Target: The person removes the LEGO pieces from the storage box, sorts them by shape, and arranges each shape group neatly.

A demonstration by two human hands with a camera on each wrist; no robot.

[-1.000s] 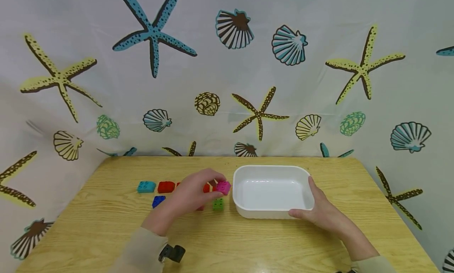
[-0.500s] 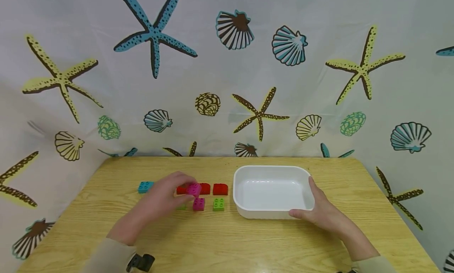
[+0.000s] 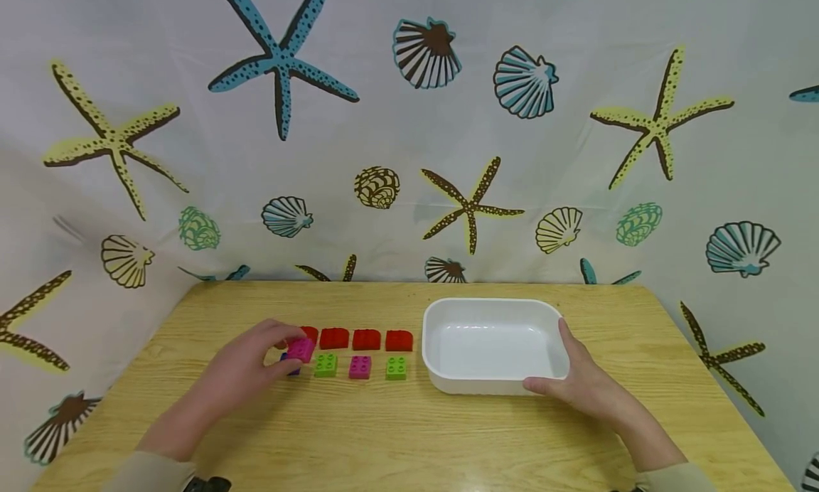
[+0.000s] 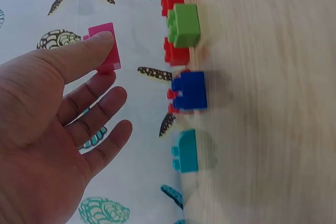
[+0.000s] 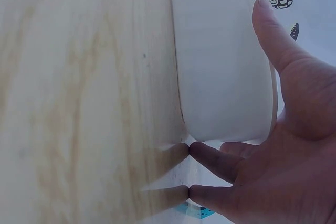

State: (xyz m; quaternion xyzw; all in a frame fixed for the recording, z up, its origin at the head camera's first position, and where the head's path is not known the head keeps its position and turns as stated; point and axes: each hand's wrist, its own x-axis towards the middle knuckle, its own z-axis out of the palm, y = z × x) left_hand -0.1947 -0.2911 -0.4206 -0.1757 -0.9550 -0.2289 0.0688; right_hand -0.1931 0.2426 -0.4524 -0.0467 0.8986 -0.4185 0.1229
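Between thumb and fingertips my left hand (image 3: 246, 357) pinches a pink toy building brick (image 3: 302, 349), raised off the table in the left wrist view. Beneath it in the head view, partly covered, is a blue brick (image 3: 293, 367). A teal brick (image 4: 187, 153) shows only in the left wrist view. Several red bricks (image 3: 335, 338) form a back row; in front of them lie a green brick (image 3: 325, 366), a second pink brick (image 3: 360, 367) and another green brick (image 3: 396, 369). At the white container's (image 3: 493, 387) near right corner rests my right hand (image 3: 585, 378), thumb at the front rim, fingers spread along the side.
The container is a shallow rectangular tub with nothing inside, standing just right of the brick rows. All of it sits on a light wooden table (image 3: 409, 442). A white cloth (image 3: 397, 136) printed with starfish and shells hangs behind and at both sides.
My left hand has moved left with the pink brick, from beside the container to over the blue brick, uncovering the middle bricks. My right hand and the container have stayed put.
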